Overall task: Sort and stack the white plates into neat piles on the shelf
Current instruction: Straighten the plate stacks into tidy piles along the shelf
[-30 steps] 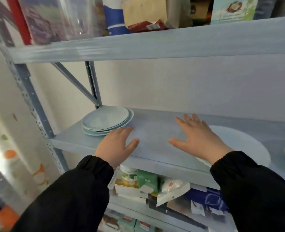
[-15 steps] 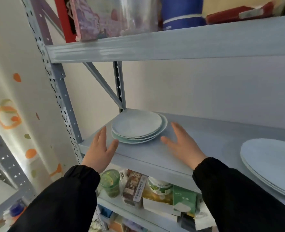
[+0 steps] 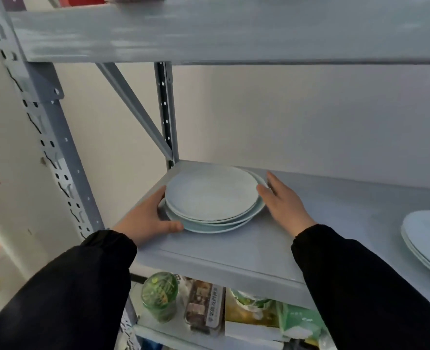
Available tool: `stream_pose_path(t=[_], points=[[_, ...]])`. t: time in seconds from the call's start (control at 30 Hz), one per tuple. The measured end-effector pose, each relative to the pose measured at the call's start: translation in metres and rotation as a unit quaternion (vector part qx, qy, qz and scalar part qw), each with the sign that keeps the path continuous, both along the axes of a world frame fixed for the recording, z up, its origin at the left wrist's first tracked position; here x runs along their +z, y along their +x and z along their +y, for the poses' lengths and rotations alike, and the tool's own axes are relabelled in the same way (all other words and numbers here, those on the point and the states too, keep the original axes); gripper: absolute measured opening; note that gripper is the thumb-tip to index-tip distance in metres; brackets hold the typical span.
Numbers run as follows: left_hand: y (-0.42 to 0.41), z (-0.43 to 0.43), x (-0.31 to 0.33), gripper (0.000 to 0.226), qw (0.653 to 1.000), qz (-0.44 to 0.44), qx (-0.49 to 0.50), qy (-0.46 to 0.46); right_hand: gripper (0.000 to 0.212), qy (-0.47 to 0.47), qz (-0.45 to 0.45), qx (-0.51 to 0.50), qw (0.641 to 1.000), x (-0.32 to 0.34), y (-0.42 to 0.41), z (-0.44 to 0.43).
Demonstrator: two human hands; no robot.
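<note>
Hands, wider apart half second back, now bracket stack of round white ceramic plates (image 3: 211, 195). Left hand (image 3: 145, 219) spread, thumb and fingers touching left rim; right hand (image 3: 285, 207) flat, fingertips against right rim; neither gripping. Stack staggered, at left end of grey metal shelf (image 3: 234, 248). Risk: hard right-side push slides plates off open left edge.

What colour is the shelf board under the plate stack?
Pale blue-grey flat shelf board; best in the head view.
</note>
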State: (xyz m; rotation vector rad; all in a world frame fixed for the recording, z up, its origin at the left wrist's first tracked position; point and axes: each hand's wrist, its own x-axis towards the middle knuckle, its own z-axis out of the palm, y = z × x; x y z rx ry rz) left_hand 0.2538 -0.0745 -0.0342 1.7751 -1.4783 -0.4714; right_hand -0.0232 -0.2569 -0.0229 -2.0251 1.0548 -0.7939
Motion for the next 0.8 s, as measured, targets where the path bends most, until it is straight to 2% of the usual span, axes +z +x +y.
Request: stream_pose_path(t=[0.2,0.33,0.4,0.57,0.63,0.7,0.8], points=[[0.008,-0.014,0.0,0.101,0.999,-0.003,-0.028,-0.023,0.058,-0.032,0.032,0.01,0.999,0.0,0.006,-0.009],[0.02,-0.019,-0.007,0.119,0.999,-0.036,-0.004,-0.015,0.033,-0.062,0.088,0.071,0.992,-0.002,0.011,-0.007],[0.028,-0.019,-0.011,0.127,0.999,-0.049,0.01,0.006,0.026,-0.06,0.076,0.076,0.992,-0.002,0.014,-0.008],[0.026,-0.013,-0.007,0.136,1.0,-0.021,0.02,-0.002,0.024,-0.048,0.072,0.092,0.992,0.001,0.014,-0.006],[0.019,-0.011,-0.001,0.124,1.0,0.016,0.003,-0.019,0.029,-0.043,0.075,0.1,0.991,0.001,0.013,-0.005],[0.01,-0.006,0.004,0.099,0.997,0.058,-0.014,-0.038,0.035,-0.038,0.074,0.101,0.991,0.001,0.012,-0.006],[0.0,-0.002,0.011,0.08,0.995,0.092,0.004,-0.048,0.039,-0.032,0.067,0.095,0.993,0.0,0.011,-0.008]])
